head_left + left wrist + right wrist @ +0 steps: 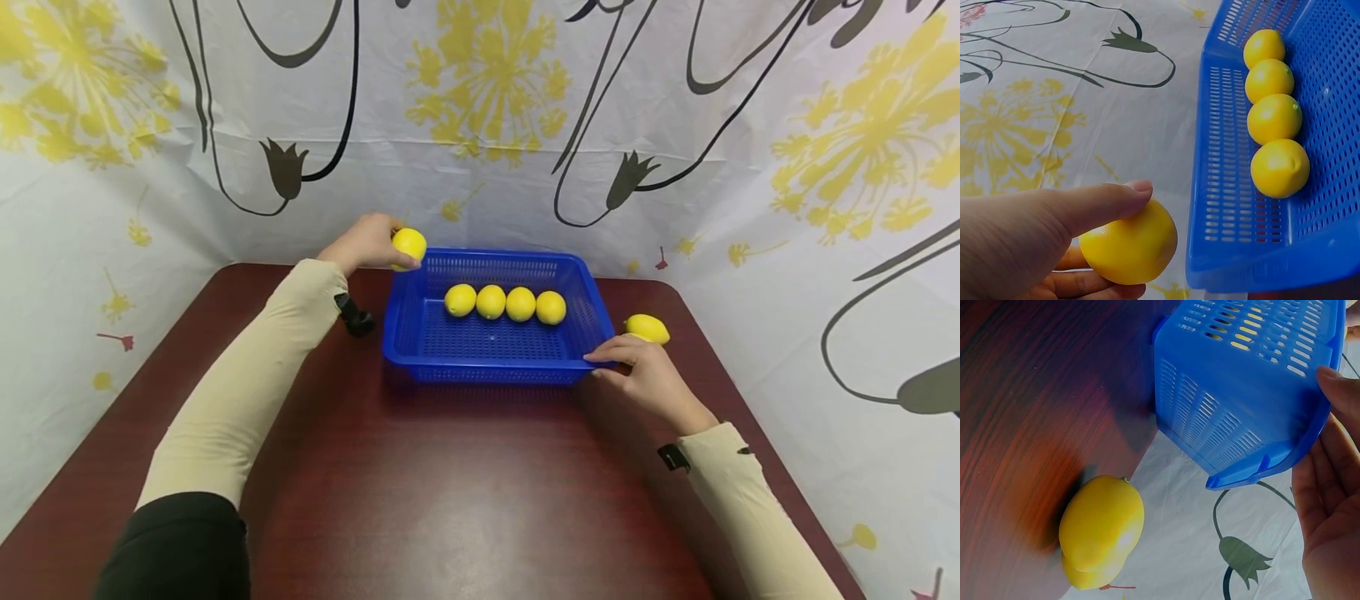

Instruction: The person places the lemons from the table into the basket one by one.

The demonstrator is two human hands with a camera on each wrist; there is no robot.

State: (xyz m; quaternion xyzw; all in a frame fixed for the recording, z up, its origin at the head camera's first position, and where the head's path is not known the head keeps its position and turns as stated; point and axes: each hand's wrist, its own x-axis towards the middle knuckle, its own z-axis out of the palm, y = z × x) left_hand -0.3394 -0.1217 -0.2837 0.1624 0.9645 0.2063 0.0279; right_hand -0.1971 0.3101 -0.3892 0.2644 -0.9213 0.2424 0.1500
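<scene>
In the head view my left hand (372, 242) grips a yellow lemon (409, 243) at the back left corner of a blue plastic basket (491, 364). The left wrist view shows the thumb across the top of this lemon (1138, 247) and fingers beneath it, just outside the basket wall (1225, 162). Several lemons (491, 302) lie in a row inside, towards the back. My right hand (645, 375) pinches the basket's front right corner, thumb on one side of the rim and fingers on the other. Another lemon (1102, 531) lies on the table to the right of the basket.
The dark red-brown wooden table (465, 483) carries the basket near its far edge. A white cloth (480, 192) with yellow flowers and grey tulips hangs behind and along both sides. A small black wrist device (354, 315) is strapped on the left sleeve.
</scene>
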